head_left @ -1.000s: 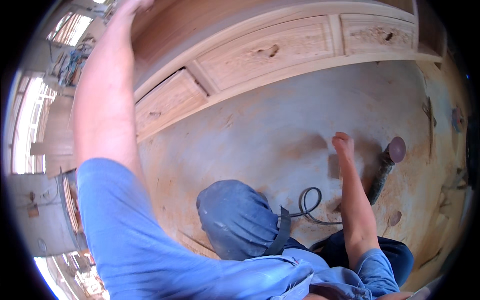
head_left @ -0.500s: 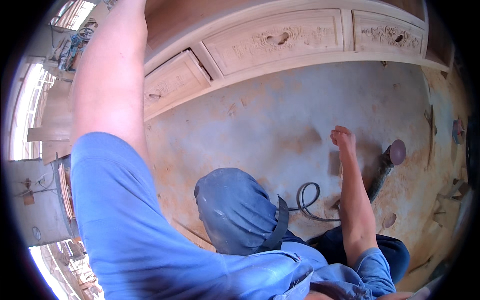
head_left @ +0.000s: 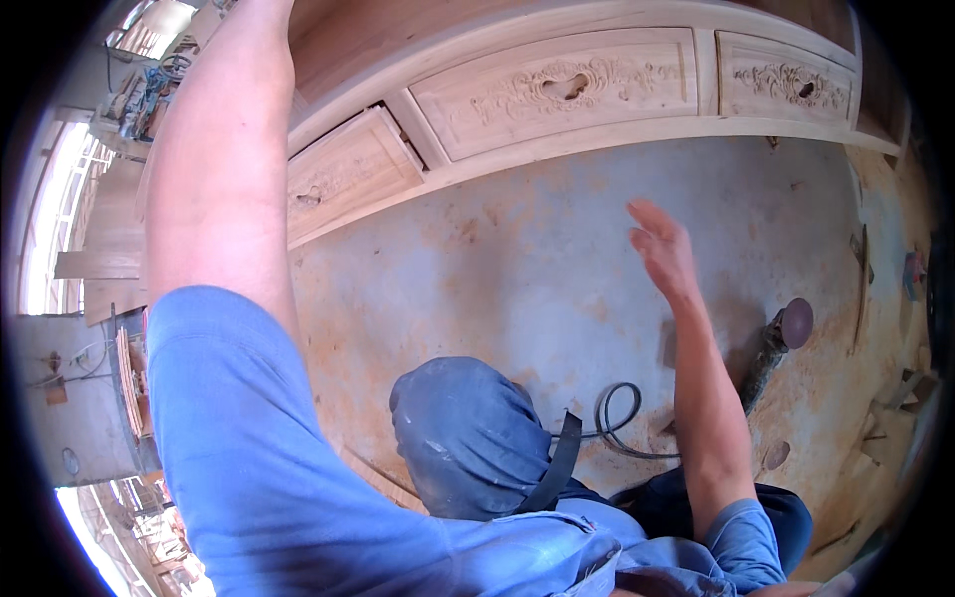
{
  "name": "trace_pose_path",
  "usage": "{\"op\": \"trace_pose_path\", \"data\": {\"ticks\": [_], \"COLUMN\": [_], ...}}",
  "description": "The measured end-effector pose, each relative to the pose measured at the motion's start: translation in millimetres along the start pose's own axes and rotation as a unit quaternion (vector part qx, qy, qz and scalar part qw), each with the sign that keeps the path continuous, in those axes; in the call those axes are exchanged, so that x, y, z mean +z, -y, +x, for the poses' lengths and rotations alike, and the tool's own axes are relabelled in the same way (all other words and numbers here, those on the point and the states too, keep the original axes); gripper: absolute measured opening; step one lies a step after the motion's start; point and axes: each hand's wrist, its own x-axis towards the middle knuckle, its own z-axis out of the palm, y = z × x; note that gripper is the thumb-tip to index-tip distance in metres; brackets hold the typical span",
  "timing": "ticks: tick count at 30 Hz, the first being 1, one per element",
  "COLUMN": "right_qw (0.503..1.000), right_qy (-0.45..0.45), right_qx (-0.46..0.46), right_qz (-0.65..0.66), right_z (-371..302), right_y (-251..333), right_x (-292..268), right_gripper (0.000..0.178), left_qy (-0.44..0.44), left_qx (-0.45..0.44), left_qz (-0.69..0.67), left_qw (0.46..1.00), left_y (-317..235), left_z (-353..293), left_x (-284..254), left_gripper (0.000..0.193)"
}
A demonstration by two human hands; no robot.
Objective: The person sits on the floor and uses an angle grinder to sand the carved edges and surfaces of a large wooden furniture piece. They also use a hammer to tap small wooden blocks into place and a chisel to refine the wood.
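My right hand (head_left: 660, 247) is raised over the floor in front of a pale wooden cabinet (head_left: 597, 134). Its fingers are spread and slightly blurred, with nothing in them. My left arm reaches up and forward past the upper edge of the picture, so the left hand itself is out of sight. The cabinet carries a wide middle drawer (head_left: 468, 111) and a small right drawer (head_left: 756, 98), both with carved flower relief. A left drawer (head_left: 363, 164) sits crooked in its opening, a dark gap showing along its edge.
A power tool with a round purple sanding disc (head_left: 796, 323) lies on the floor right of my forearm. A dark looped cable (head_left: 619, 413) runs beside my bent knee (head_left: 463, 428). Wood strips (head_left: 863, 289) lie far right; boards (head_left: 109, 224) stand at left.
My right hand has moved forward and a little left, and its curled fingers have spread apart. The view has shifted slightly. My left arm stays stretched toward the cabinet.
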Motion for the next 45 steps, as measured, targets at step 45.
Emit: {"op": "trace_pose_path", "data": {"ticks": [45], "right_qw": [0.972], "right_qy": [-0.084], "right_qx": [-0.039], "right_qz": [0.216], "right_z": [79], "right_y": [156], "right_x": [71], "right_gripper": [0.069], "left_qy": [0.038], "left_qx": [0.16], "left_qz": [-0.001], "left_qw": [0.986], "left_y": [23], "left_z": [-18], "left_x": [-32], "left_gripper": [0.054]}}
